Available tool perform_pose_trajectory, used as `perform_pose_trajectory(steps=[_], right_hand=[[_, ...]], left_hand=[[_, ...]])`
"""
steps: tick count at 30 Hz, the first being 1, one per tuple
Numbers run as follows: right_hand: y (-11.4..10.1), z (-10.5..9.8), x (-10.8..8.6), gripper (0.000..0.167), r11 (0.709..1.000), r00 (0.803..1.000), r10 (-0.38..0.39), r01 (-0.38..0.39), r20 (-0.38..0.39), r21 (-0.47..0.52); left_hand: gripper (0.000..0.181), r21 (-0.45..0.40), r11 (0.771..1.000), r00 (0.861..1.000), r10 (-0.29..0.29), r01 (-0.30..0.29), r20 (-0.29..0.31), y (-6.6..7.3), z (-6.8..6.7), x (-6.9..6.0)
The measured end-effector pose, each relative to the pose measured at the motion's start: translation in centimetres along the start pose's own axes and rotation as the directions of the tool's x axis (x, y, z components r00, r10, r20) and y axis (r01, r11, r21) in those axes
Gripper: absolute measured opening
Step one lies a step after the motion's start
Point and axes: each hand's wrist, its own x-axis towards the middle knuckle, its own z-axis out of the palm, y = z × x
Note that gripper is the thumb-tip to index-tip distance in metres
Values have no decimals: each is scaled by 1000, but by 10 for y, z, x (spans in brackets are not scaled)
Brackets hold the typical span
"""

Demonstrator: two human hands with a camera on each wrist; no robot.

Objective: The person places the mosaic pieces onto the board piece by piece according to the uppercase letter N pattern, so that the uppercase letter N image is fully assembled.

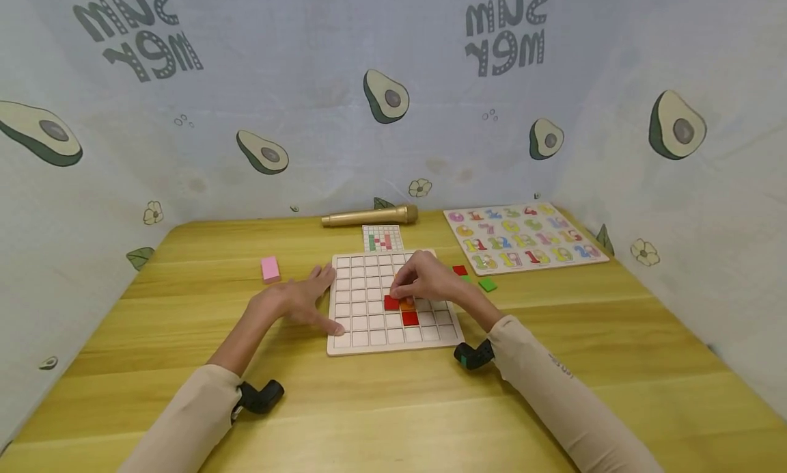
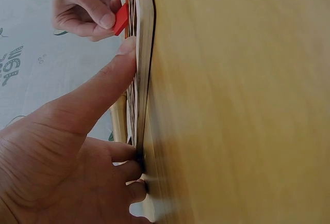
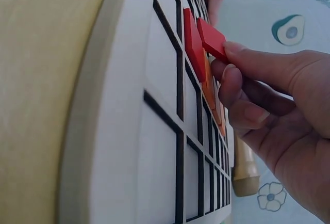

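Note:
A pale wooden grid board (image 1: pixel 369 338) lies flat on the table. My right hand (image 1: pixel 425 277) pinches a red square tile (image 1: pixel 391 303) between thumb and fingers, tilted just over the board in the right wrist view. Set in the grid beside it are another red tile (image 1: pixel 410 318) and an orange tile (image 1: pixel 407 306); my right hand partly hides the tiles behind. My left hand (image 1: pixel 300 296) is spread along the board's left edge, its thumb (image 2: pixel 105 87) resting on the near corner and its other fingers at the side.
Behind the board lie a small pattern card (image 1: pixel 382 238) and a gold microphone (image 1: pixel 369 217). A number puzzle board (image 1: pixel 525 238) is at the back right, near a loose green tile (image 1: pixel 488 284) and a red tile (image 1: pixel 460 270). A pink block (image 1: pixel 270 269) sits left.

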Motion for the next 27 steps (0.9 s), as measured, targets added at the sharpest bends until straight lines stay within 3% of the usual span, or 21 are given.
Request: perform_pose_trajectory(steps=[6,27], right_hand=[[-2,0,0,8,994,998,-63,62,-3,-84],[0,1,1,6,982,989,-148,150,22,-115]], left_hand=[[129,7,1000,1000,0,0,-3,1,0,1],[129,5,1000,1000,-2,2,-10,1,1,1]])
